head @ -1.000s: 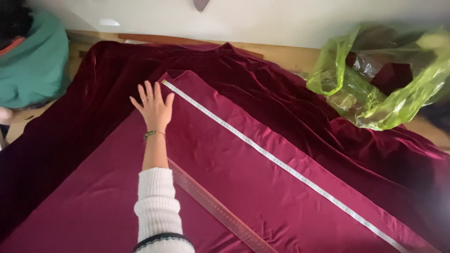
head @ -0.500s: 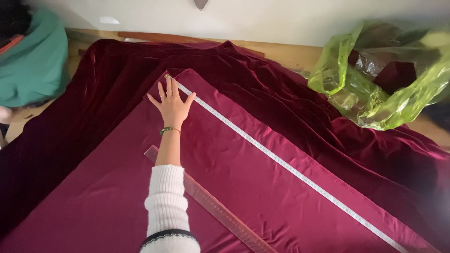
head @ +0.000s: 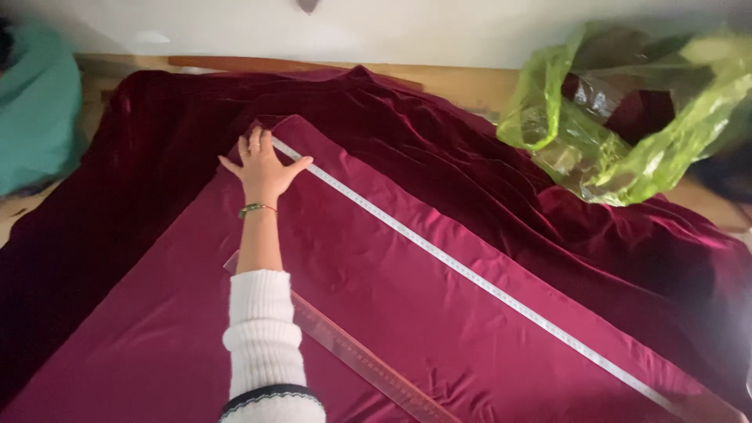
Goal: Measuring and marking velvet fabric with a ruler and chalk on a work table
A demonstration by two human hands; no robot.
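My left hand (head: 262, 168) lies flat, fingers spread, on the far corner of a magenta satin cloth (head: 376, 313), beside the upper end of a white tape measure (head: 470, 278). The tape runs diagonally along the cloth's right edge toward the lower right. A long clear ruler (head: 368, 364) lies on the satin and passes under my forearm. The satin rests on a larger dark red velvet cloth (head: 439, 149). I wear a white sleeve and a thin bracelet. My right hand is out of view.
A crumpled yellow-green plastic bag (head: 627, 125) holding dark red cloth sits at the back right on the velvet's edge. A teal bundle of cloth (head: 35, 117) lies at the far left. A wooden surface and pale wall run along the back.
My left hand has slid forward along the satin to its far corner, next to the tape's end. The ruler and tape have stayed where they were.
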